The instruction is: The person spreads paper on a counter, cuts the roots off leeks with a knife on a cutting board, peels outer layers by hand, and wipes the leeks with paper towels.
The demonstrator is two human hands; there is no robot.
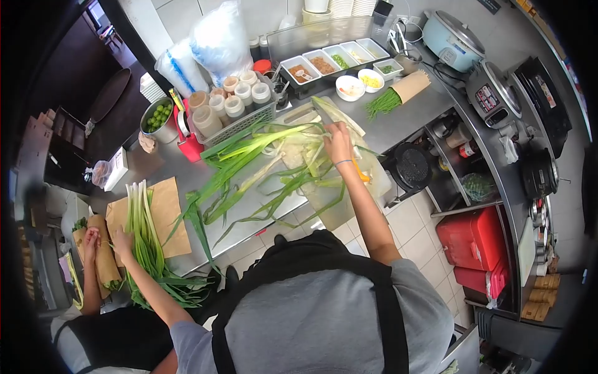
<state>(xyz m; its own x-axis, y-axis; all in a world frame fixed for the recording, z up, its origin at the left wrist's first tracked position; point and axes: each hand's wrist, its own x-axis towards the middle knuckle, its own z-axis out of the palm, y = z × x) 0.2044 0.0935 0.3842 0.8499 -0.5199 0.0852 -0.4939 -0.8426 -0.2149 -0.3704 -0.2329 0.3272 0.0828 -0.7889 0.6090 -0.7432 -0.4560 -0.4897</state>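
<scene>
My left hand [123, 243] reaches out to the left and is closed at the edge of a bundle of leeks [138, 212], white stems up, green leaves hanging toward the counter's front edge. Brown paper [171, 215] lies under the bundle. On the cutting board [377, 174], my right hand [338, 142] is wrapped round what looks like a knife [322, 111], its blade pointing away from me. Loose leek leaves and trimmings [249, 149] spread around it and to its left. An orange object [360, 172] shows partly from behind my right forearm.
At left, a co-worker's hand [91, 242] rests on a paper-wrapped green bundle [104, 258]. Behind the board stand a basket of squeeze bottles [233, 106], a topping tray [324, 65], two white bowls [350, 88] and paper-wrapped chives [386, 103]. A pot holds limes [159, 117].
</scene>
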